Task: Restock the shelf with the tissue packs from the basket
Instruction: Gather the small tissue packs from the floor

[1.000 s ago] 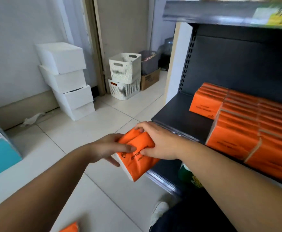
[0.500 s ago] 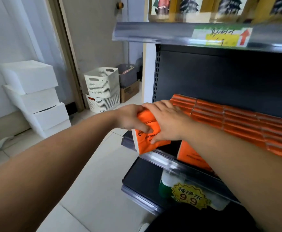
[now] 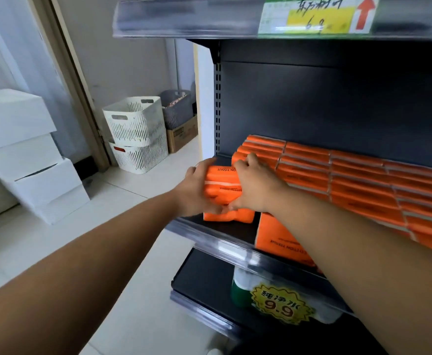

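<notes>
Currently the orange tissue pack is at the left end of the dark shelf, just beside the stocked row of orange packs — whether its base rests on the board cannot be told. Left hand grips its left side, fingers curled round it; right hand clasps the right side, fingers curled over the top. Beyond — stacked white baskets and white boxes stand on the floor.
</notes>
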The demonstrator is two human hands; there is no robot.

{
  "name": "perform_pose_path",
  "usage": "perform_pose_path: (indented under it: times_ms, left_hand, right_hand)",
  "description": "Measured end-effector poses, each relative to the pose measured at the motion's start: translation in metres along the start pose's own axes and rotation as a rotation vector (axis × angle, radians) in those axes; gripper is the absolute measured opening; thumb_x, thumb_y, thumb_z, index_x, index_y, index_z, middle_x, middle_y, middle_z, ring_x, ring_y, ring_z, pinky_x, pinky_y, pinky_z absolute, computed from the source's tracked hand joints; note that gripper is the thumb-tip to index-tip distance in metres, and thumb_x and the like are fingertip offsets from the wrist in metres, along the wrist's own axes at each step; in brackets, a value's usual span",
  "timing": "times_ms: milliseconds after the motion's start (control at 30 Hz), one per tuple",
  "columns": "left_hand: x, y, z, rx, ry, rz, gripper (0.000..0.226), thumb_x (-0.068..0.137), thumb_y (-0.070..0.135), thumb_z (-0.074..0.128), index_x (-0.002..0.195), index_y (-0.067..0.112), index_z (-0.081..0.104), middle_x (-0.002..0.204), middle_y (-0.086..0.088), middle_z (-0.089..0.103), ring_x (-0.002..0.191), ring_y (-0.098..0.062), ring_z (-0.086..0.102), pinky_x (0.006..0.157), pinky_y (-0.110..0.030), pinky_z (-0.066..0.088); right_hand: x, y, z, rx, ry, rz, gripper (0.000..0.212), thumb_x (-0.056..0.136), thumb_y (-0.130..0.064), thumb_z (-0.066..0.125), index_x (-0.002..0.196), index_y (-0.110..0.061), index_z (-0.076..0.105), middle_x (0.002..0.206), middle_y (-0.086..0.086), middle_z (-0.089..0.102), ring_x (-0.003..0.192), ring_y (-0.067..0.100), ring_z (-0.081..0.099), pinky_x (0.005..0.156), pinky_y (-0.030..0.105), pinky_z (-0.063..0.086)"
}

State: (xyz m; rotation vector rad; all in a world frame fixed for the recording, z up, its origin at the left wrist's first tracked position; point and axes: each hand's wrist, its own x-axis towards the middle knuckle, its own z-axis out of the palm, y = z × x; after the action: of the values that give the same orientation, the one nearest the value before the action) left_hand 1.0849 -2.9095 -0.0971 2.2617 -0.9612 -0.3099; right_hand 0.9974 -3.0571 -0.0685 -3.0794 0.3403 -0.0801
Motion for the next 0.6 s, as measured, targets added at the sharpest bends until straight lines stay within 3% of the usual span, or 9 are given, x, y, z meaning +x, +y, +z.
perform_pose_path:
  times_ms: [167,300,433,533,600]
  left_hand:
    - [-0.002,-0.015,0.019,-0.176,0.031,0.006,0.124,0.067,0.003,0.085,0.151,0.022,-0.004,0.114,-0.003,0.059,0.098,-0.014,0.061,0.089,-0.029,0.048]
    - [0.001,-0.021,0.028,-0.265,0.080,-0.002,0.108,0.068,0.007,0.086,0.147,0.022,0.014,0.114,0.008,0.057,0.107,-0.013,0.059,0.089,-0.025,0.048]
    - [0.007,-0.019,0.032,-0.275,0.106,-0.014,0.095,0.071,0.009,0.084,0.144,0.023,0.025,0.110,0.013,0.055,0.106,-0.009,0.054,0.076,-0.010,0.041]
    - [0.015,-0.014,0.032,-0.282,0.117,-0.016,0.090,0.073,0.003,0.082,0.144,0.022,0.030,0.108,0.013,0.054,0.102,-0.006,0.052,0.067,0.001,0.039]
    - [0.022,-0.012,0.031,-0.303,0.119,-0.024,0.085,0.074,-0.001,0.080,0.142,0.023,0.035,0.105,0.017,0.055,0.101,-0.005,0.052,0.066,0.001,0.040]
  right_hand:
    - [0.002,0.002,0.002,0.071,-0.118,-0.007,0.101,0.068,-0.064,0.074,0.144,-0.013,0.033,0.140,0.009,0.042,0.127,0.032,0.040,0.105,0.041,0.038]
    - [0.004,0.009,-0.006,0.054,-0.134,-0.007,0.097,0.068,-0.072,0.067,0.145,-0.024,0.031,0.144,0.002,0.043,0.130,0.028,0.041,0.107,0.046,0.034]
    - [0.006,0.015,-0.011,-0.026,-0.181,0.002,0.093,0.073,-0.059,0.068,0.148,-0.033,0.019,0.151,-0.002,0.035,0.137,0.028,0.031,0.110,0.054,0.018]
    - [0.009,0.016,-0.012,-0.084,-0.212,0.051,0.093,0.077,-0.049,0.068,0.151,-0.030,0.016,0.152,0.001,0.029,0.141,0.032,0.021,0.113,0.056,0.015]
    - [0.011,0.016,-0.012,-0.090,-0.242,0.094,0.091,0.080,-0.041,0.067,0.153,-0.027,0.014,0.154,0.003,0.025,0.142,0.034,0.017,0.114,0.057,0.015]
